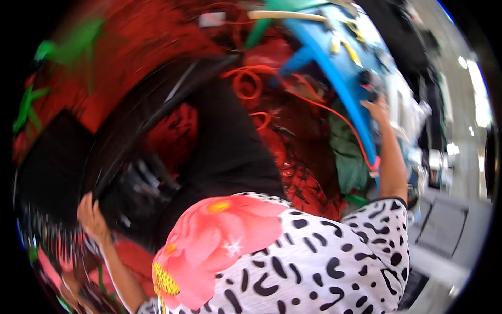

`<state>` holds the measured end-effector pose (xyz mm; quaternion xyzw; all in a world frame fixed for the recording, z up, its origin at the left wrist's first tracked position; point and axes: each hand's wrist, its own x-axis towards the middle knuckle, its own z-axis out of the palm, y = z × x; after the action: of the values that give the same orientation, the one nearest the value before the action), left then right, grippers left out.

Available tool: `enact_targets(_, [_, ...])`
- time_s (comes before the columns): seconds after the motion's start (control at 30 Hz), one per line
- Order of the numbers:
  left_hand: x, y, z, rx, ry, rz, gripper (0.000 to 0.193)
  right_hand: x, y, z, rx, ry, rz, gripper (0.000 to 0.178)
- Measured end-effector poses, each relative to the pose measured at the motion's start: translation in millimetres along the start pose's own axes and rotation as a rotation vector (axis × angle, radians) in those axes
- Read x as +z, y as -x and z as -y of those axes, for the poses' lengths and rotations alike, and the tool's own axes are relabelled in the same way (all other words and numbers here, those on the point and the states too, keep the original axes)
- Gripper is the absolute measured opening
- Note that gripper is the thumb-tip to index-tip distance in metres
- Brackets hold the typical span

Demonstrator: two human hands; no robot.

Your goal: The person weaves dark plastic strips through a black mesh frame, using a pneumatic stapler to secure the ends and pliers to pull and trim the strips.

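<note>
1 black piece point(124, 128) touching left hand point(94, 217), right hand point(380, 109) beside black tool point(370, 80), grips unclear

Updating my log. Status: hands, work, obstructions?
Left hand at black material's edge. Right hand by dark object, blue table. Possible snag: orange cord alongside.

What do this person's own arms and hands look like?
The left hand and right hand are gloveless, the forearms bare. The short right sleeve is white with black spots and a dark hem.

Red floor point(138, 34), blue table point(335, 76), bright light point(478, 94)
</note>
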<state>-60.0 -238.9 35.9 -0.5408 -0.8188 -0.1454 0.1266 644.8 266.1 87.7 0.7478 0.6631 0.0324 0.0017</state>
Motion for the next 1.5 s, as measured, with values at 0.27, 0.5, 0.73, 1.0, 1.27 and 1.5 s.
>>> enact_targets(0.27, [-25,-27,-55,-0.015,0.143,-0.154,0.022,21,-51,-92,-0.157,0.18,-0.041,0.055])
enact_targets(0.5, [-22,-21,-56,-0.03,0.153,-0.305,0.025,-138,46,115,-0.488,-0.297,0.316,0.033])
enact_targets(0.73, [-14,-27,-60,-0.042,0.206,-0.337,0.021,-220,152,369,-0.945,-0.494,0.739,0.037])
enact_targets(1.0, [-20,-23,-66,-0.095,0.293,-0.343,0.032,-246,256,551,-1.2,-0.131,1.195,0.035])
enact_targets(1.27, [-17,-25,-82,-0.138,0.299,-0.357,0.025,-212,250,587,-1.243,-0.01,1.259,0.037])
enact_targets(1.5, [-22,-25,-87,-0.151,0.312,-0.356,0.019,-187,237,599,-1.161,0.05,1.503,0.05])
